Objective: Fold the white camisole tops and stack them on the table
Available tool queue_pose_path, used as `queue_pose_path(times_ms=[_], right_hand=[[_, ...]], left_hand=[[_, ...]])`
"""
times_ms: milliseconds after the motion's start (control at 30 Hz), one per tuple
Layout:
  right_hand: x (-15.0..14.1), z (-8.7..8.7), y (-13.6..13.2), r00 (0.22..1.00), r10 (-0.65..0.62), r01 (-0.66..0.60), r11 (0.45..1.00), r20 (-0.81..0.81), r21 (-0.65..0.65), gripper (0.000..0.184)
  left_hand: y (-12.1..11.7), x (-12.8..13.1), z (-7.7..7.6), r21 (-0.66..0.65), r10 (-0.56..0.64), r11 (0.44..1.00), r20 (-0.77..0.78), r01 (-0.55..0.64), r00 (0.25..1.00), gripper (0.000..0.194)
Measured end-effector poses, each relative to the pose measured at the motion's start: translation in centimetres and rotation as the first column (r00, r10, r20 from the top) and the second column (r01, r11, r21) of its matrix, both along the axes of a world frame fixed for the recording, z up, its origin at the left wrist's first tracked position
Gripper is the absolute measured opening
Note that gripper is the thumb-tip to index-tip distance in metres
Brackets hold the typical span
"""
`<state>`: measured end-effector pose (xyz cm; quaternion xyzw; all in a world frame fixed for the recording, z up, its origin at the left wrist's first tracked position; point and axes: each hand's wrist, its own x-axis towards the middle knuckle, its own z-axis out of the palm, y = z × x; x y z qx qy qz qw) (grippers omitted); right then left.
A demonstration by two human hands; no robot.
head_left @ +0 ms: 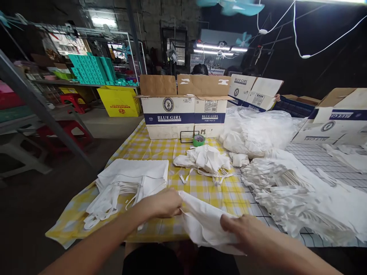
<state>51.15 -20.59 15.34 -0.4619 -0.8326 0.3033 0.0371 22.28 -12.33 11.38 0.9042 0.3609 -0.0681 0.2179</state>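
Between my hands hangs a white cloth bag (202, 221), stretched over the table's front edge. My left hand (168, 203) is closed on its upper left corner. On its right side my right hand (243, 231) grips the fabric, thumb on top. To the left lies a neat stack of flat white cloth bags (137, 172), their straps trailing toward the front edge. Beyond my hands sits a crumpled heap of white cloth pieces (208, 158) with loose straps. A large layered pile of white strapped cloth (286, 187) spreads to the right.
A green tape roll (198, 140) and a black wire frame (186, 136) stand before an open carton (183, 118). Clear plastic bags (258, 130) bulge beside it. Another carton (332, 118) is at right. A yellow checked cloth (160, 149) covers the table's left part.
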Motion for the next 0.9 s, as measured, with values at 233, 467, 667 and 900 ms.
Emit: queue_pose_path(times_ms=[233,467,667,900], right_hand=[[5.6,3.0,3.7,0.750,-0.083,0.111,0.994,-0.657,0.000,0.014],[6.1,-0.5,5.4,0.269,-0.430,-0.065,0.885,-0.862,-0.462,0.030],[7.0,-1.6,8.4,0.650,-0.341,0.046,0.910,-0.679,-0.412,0.025],[1.5,0.6,8.7,0.854,-0.061,0.000,0.993,-0.517,-0.118,0.032]], left_hand=[[2.1,-5.9,6.7,-0.385,0.087,0.918,0.418,0.090,0.904,0.027],[1.8,-7.0,7.7,-0.518,0.303,0.849,0.641,0.105,0.705,0.039],[2.1,-7.2,6.5,-0.530,0.369,0.830,0.754,0.173,0.543,0.039],[0.5,-0.7,9.1,-0.541,0.293,0.817,0.687,0.198,0.665,0.031]])
